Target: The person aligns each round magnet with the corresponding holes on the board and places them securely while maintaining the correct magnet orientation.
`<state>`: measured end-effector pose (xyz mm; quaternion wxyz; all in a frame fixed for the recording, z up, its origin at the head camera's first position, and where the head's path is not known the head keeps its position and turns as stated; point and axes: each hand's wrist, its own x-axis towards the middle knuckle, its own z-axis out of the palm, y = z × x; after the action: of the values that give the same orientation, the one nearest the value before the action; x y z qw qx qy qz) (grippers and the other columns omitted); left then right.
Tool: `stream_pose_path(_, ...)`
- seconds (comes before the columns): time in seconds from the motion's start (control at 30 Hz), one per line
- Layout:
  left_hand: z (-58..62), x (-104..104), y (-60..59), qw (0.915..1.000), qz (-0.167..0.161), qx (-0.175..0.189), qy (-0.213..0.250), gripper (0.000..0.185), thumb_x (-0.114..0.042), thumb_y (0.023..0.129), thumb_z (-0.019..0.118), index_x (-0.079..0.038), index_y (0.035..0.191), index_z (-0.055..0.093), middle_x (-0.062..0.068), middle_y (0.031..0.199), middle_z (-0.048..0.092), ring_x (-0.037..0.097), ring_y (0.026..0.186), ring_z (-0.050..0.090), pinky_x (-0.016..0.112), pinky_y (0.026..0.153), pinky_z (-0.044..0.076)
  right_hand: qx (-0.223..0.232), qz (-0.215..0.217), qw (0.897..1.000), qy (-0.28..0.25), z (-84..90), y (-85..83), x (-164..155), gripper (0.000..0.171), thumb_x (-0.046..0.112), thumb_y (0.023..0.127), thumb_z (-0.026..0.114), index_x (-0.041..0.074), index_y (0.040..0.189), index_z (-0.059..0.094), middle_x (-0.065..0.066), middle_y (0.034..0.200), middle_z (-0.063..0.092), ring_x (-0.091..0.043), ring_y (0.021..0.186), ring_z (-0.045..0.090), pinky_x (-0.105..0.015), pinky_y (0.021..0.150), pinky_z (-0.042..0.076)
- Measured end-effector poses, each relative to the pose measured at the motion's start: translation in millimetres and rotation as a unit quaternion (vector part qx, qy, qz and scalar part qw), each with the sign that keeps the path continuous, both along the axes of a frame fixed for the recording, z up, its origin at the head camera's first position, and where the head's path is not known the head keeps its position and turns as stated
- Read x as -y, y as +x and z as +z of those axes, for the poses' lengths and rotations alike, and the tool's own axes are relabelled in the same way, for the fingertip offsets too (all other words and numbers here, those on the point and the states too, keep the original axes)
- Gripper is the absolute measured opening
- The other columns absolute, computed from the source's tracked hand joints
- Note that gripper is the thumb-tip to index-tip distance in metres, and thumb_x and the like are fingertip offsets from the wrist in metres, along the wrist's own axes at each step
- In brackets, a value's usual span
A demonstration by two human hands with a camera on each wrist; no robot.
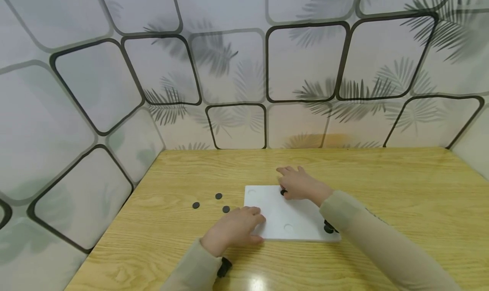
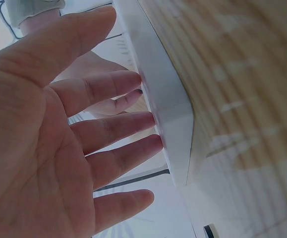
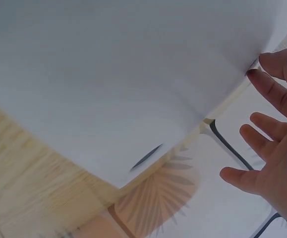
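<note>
**Right hand pinched a black disc at the white board's far edge**

The wood-grain table point(image 1: 183, 172) was yellowish, its lines running mostly crosswise, with a bright glare spot point(image 1: 257, 283) near the viewer. Its back edge met a pale wall covering point(image 1: 233, 11) printed with rounded, four-sided outlines in black and grey and with feathery palm fronds point(image 1: 168, 106). A second face of the same pattern ran along the left, and a soft orange patch point(image 1: 317, 140) showed low on the back wall.

The white board point(image 1: 275, 214) lay flat on the table between the two hands. The left hand point(image 1: 234, 226) had its fingers spread and loosely extended, grasping nothing, with fingertips against the board's left side. The right hand point(image 1: 299, 184) held the black disc point(image 1: 283, 192) between thumb and forefinger, the other fingers spread apart. Three loose discs point(image 1: 218, 196) lay on the wood left of the board; a corner disc point(image 3: 146, 157) sat at its far right (the sleeve point(image 1: 382, 240) hid that spot from the head view). Shallow round recesses point(image 1: 288, 228) marked the board's near edge and far left corner.
</note>
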<state>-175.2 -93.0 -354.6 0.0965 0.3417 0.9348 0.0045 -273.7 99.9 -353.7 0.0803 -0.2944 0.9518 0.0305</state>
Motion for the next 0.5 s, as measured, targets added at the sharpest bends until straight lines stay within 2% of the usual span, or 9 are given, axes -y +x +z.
stream_pose_path(0.23,0.3,-1,0.6,1.0000,0.005,0.005,0.000,0.044,-0.041,0.079,0.063,-0.016,0.116,0.058,0.003,0.125,0.049,0.018,0.114,0.045,0.032,0.094,0.038,0.001,0.002,1.000,-0.012,-0.7,1.6,-1,0.016,0.019,0.077,0.067,0.017,0.068,0.054,-0.017,0.135,0.034,-0.036,0.123,0.028,-0.064,0.093,0.020)
stream_pose_path(0.4,0.2,-1,0.8,1.0000,0.004,0.006,0.001,0.045,-0.041,0.079,0.063,-0.015,0.115,0.058,0.004,0.125,0.049,0.019,0.114,0.045,0.033,0.094,0.038,-0.006,0.020,0.998,-0.056,1.1,5.8,-10,0.010,0.019,0.077,0.067,0.016,0.077,0.058,-0.018,0.131,0.039,-0.037,0.120,0.033,-0.065,0.092,0.020)
stream_pose_path(0.5,0.3,0,0.7,1.0000,0.003,0.004,0.000,0.045,-0.041,0.078,0.064,-0.016,0.115,0.058,0.004,0.125,0.049,0.019,0.114,0.045,0.033,0.094,0.038,-0.017,0.042,0.995,-0.085,4.4,10.0,-17,0.012,0.019,0.077,0.067,0.013,0.085,0.060,-0.018,0.126,0.045,-0.036,0.115,0.039,-0.064,0.090,0.024)
